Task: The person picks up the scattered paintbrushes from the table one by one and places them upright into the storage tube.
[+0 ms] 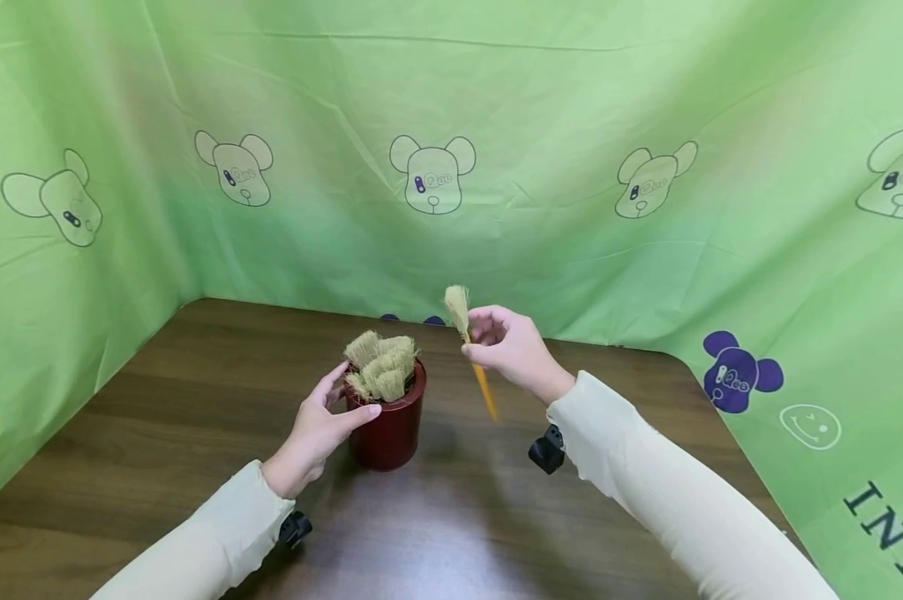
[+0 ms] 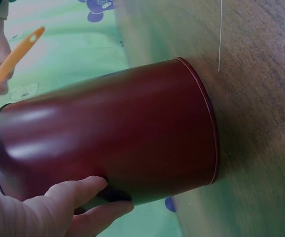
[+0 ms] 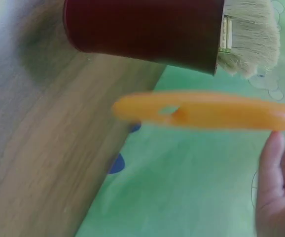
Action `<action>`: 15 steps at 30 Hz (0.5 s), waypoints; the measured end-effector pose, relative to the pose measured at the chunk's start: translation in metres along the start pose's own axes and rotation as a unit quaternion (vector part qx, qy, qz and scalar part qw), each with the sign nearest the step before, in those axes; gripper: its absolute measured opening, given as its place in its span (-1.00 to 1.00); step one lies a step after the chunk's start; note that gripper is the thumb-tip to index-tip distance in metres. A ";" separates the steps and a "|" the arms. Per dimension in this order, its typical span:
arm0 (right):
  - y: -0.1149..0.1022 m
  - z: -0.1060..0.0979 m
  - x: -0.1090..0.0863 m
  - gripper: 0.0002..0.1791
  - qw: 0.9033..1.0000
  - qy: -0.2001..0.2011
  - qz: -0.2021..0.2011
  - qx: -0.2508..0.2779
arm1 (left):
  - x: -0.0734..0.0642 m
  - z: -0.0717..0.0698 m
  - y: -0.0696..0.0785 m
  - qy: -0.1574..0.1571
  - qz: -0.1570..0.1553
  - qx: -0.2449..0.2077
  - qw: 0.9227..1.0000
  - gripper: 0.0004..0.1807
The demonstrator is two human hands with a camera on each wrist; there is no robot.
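A dark red cylindrical pot (image 1: 387, 437) stands upright on the table, with several pale-bristled brushes (image 1: 383, 364) packed bristles-up in it. My left hand (image 1: 318, 433) grips it near the rim, thumb over the front edge and other fingers around the left side. To the right of the pot and above the tabletop, my right hand (image 1: 522, 357) pinches a paintbrush (image 1: 484, 390) between thumb and fingers. Its bristles point up and its orange handle slants down. The hole at the handle's end shows in the right wrist view, where another brush's metal ferrule (image 3: 225, 34) peeks over the rim.
The brown wooden table (image 1: 158, 433) has rounded far corners. Green cloth (image 1: 541, 108) printed with bear heads hangs behind and along both sides. A black wrist camera (image 1: 547, 450) sits below the right sleeve, another (image 1: 295, 529) by the left sleeve.
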State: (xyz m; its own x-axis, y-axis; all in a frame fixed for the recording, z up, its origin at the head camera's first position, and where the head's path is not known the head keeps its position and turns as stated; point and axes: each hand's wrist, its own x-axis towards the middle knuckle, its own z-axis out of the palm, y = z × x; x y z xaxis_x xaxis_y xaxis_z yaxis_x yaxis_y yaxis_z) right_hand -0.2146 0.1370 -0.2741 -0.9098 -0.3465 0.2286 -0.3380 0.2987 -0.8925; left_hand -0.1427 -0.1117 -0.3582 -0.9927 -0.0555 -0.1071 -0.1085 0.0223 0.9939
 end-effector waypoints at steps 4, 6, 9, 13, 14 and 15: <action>-0.003 0.003 -0.002 -0.57 0.997 0.042 -0.055 0.044 | -0.001 0.001 0.000 -0.002 0.001 -0.002 1.000 -0.10; -0.006 0.004 -0.003 -0.59 0.993 0.071 -0.069 0.070 | -0.001 0.001 0.001 -0.002 0.003 -0.002 1.000 -0.10; -0.010 0.007 -0.002 -0.62 0.982 0.119 -0.079 0.122 | -0.001 0.002 0.001 -0.004 0.004 -0.004 1.000 -0.10; -0.016 0.015 0.002 -0.64 0.953 0.190 -0.072 0.226 | -0.001 0.001 0.002 -0.003 -0.004 -0.008 1.000 -0.11; -0.018 0.018 0.003 -0.64 0.943 0.208 -0.070 0.251 | -0.001 0.001 0.002 -0.003 -0.009 -0.010 1.000 -0.10; -0.020 0.021 0.004 -0.64 0.932 0.225 -0.065 0.276 | -0.001 0.001 0.002 -0.003 -0.013 -0.013 1.000 -0.10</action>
State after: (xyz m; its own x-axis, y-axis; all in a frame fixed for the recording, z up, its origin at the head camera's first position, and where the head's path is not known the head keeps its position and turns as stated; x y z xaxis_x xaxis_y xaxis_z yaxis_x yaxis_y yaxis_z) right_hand -0.2061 0.1108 -0.2642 -0.9205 0.0964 0.3786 -0.3904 -0.2657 -0.8815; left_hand -0.1420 -0.1108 -0.3558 -0.9898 -0.0503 -0.1334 -0.1333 -0.0056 0.9911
